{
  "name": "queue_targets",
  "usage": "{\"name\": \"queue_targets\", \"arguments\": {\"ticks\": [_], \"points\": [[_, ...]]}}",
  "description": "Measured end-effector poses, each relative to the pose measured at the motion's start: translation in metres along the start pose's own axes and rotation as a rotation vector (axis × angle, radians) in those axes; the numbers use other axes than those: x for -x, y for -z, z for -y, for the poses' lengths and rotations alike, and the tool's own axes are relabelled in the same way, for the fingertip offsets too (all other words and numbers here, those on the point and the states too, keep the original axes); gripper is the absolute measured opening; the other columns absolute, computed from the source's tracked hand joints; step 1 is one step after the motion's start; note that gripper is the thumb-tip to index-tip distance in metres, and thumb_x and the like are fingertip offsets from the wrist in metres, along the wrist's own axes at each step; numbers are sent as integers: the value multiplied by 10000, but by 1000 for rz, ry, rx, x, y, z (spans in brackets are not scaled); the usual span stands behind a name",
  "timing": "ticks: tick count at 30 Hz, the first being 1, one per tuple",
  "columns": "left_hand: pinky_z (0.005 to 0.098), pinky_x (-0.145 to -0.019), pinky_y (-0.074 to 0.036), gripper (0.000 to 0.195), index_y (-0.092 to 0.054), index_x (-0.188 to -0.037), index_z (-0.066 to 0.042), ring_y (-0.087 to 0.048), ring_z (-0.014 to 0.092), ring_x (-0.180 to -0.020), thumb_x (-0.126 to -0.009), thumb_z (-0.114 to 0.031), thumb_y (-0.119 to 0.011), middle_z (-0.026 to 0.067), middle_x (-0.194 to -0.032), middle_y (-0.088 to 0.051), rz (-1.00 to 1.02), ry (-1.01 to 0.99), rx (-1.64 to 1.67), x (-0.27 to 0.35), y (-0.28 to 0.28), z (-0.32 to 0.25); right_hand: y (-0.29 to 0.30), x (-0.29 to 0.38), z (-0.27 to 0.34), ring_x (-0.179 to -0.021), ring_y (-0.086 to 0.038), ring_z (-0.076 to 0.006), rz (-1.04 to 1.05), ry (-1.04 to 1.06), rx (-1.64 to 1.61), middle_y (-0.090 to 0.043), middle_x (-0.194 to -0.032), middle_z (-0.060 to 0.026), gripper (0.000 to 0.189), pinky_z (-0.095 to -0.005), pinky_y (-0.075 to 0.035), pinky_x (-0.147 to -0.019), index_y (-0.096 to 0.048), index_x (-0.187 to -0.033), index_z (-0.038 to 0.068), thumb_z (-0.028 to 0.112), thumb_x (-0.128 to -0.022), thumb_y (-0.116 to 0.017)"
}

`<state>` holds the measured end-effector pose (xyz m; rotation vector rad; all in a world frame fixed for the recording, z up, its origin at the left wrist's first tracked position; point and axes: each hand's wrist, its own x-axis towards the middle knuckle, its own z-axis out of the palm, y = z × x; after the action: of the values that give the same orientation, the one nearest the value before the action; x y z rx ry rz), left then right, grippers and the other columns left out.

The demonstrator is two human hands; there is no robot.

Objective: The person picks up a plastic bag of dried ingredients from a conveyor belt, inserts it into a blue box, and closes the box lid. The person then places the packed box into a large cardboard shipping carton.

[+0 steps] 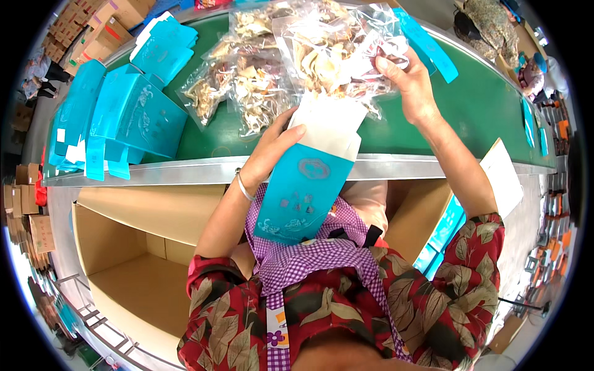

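Note:
My left hand (pixel 277 147) grips a blue printed carton (pixel 304 195) near its open top, whose pale inner flaps (pixel 329 123) stand up. The carton tilts over my lap, in front of the table edge. Just beyond its mouth, my right hand (pixel 410 86) holds a clear plastic bag of dried pieces (pixel 325 60), which look like dried mushrooms, pinched at its right side. The bag's lower edge overlaps the carton's flaps; whether any of it is inside I cannot tell. Several similar bags (pixel 260 88) lie heaped on the green table surface behind.
Several blue cartons (pixel 139 106) stand at the left of the green table (pixel 464 120), which has a metal edge (pixel 204 168). A flat blue carton (pixel 429 44) lies at the back right. Below left is an open cardboard box (pixel 134 264); another, with blue cartons (pixel 441 232), is below right.

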<state>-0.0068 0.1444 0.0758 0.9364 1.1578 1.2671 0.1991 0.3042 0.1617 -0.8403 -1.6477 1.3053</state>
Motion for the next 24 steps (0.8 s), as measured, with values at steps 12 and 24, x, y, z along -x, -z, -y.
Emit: {"name": "queue_targets", "arguments": {"ticks": [12,24], "points": [[341,-985,-368,654,-335,-1344,37,-481,224,-1122,-813,-223,-614,143,-1244,-469,-304,-869,-311,-15,-4,-88,36,0,120,-906,-615,-158,222,384,123,-647,-983,-66,543,-310,-484,-836,-523,-1191,9,183,-737,-767],[389,-1030,-317,760,-252,-1395,25,-416,268,-1210,-820,-327,-603,170,-1345,-362,-382,-1066,-325,-25,-11,-50,-11,-5,165,-912,-596,-122,689,167,637,-658,-997,-82,411,-272,-501,-802,-566,-1142,-8,80,-772,-722]]}}
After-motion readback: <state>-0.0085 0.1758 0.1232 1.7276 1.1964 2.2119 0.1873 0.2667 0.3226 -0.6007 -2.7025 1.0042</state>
